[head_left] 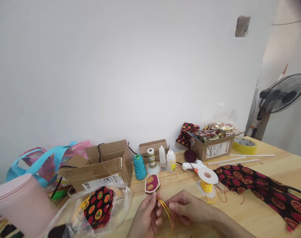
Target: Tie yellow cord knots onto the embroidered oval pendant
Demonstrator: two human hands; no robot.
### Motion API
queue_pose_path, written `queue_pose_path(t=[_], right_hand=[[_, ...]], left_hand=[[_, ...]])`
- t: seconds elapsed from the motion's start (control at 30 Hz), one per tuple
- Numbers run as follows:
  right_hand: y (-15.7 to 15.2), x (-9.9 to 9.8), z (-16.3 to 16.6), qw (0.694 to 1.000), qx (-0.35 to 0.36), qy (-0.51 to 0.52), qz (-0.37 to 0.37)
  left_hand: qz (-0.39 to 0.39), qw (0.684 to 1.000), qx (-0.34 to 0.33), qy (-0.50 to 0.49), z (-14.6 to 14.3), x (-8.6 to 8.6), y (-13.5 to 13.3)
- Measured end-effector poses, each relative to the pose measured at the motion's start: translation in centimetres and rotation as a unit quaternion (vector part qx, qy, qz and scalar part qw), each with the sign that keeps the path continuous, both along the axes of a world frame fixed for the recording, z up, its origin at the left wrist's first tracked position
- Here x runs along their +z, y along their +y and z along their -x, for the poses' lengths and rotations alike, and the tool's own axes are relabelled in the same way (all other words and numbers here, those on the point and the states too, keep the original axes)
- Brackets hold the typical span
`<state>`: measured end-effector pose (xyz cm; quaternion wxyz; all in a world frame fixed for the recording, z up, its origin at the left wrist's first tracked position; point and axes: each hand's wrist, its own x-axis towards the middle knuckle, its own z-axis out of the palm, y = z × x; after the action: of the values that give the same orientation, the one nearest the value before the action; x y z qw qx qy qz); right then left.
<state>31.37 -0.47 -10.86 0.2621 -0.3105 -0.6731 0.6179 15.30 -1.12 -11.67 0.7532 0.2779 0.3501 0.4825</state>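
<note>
My left hand (pixel 148 213) is closed, thumb against fingers, on a thin yellow cord (pixel 168 216) just below a small maroon patterned fabric piece (pixel 152 182) with a cream border. Whether the cord is joined to that piece is hidden by the fingertips. Strands of the cord hang in loops between both hands. My right hand (pixel 187 206) is closed too, its thumb and fingers pinching the cord a little to the right. Behind it stands a white spool of yellow cord (pixel 208 180).
A teal thread cone (pixel 140 168), a squeeze bottle (pixel 171 161) and a white glue gun (pixel 193 165) stand or lie behind. Cardboard boxes (pixel 108 162) line the wall. Patterned fabric (pixel 251 181) lies right, by black-handled scissors (pixel 299 195). Left are a plastic bag (pixel 123 198) and pink bin (pixel 24 205).
</note>
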Motion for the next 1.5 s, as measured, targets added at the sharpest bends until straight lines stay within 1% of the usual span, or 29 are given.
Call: queue_pose_path(t=[0.1,0.23,0.33,0.43,0.53,0.6,0.67,0.77,0.87,0.97,1.17,1.3,1.4,1.5], right_hand=[[-0.3,0.5,0.0,1.000,0.018,-0.015,-0.014],[-0.2,-0.1,0.1,1.000,0.000,-0.024,-0.019],[0.1,-0.5,0.0,0.999,-0.030,-0.016,-0.008],[0.1,0.1,-0.6,0.999,-0.034,0.013,0.022],[-0.2,1.3,-1.4,0.997,-0.005,0.023,0.076],[-0.4,2.0,-1.9,0.994,0.017,0.017,0.103],[-0.5,2.3,-2.3,0.992,0.037,0.002,0.119],[-0.3,2.3,-2.7,0.989,0.056,-0.035,0.132],[0.0,2.0,-3.0,0.985,0.070,-0.078,0.139],[0.2,1.7,-3.0,0.982,0.087,-0.096,0.135],[0.3,1.5,-3.1,0.981,0.103,-0.113,0.121],[0.3,1.6,-3.1,0.980,0.118,-0.111,0.117],[0.3,1.7,-3.1,0.980,0.125,-0.098,0.121],[0.2,1.9,-3.0,0.979,0.124,-0.107,0.124]], left_hand=[[-0.021,1.000,0.014,0.009,-0.1,0.0,0.0],[-0.031,0.999,0.023,0.012,0.0,-0.1,0.1],[-0.025,0.999,0.030,0.012,0.1,-0.1,0.1],[0.011,0.999,0.042,-0.004,0.3,0.1,-0.1],[0.052,0.998,0.042,-0.019,0.3,0.5,-0.2],[0.057,0.997,0.053,-0.025,0.2,0.6,-0.1],[0.061,0.996,0.066,-0.029,0.2,0.5,0.0],[0.076,0.994,0.074,-0.033,0.2,0.1,0.2],[0.096,0.993,0.061,-0.040,0.2,-0.2,0.3],[0.112,0.992,0.044,-0.049,0.2,-0.3,0.4],[0.105,0.991,0.001,-0.077,0.7,-1.0,0.5],[0.112,0.992,0.010,-0.050,0.6,-1.2,0.4],[0.124,0.992,0.030,-0.015,0.5,-0.7,0.3],[0.125,0.991,0.051,0.006,0.5,-0.3,0.2]])
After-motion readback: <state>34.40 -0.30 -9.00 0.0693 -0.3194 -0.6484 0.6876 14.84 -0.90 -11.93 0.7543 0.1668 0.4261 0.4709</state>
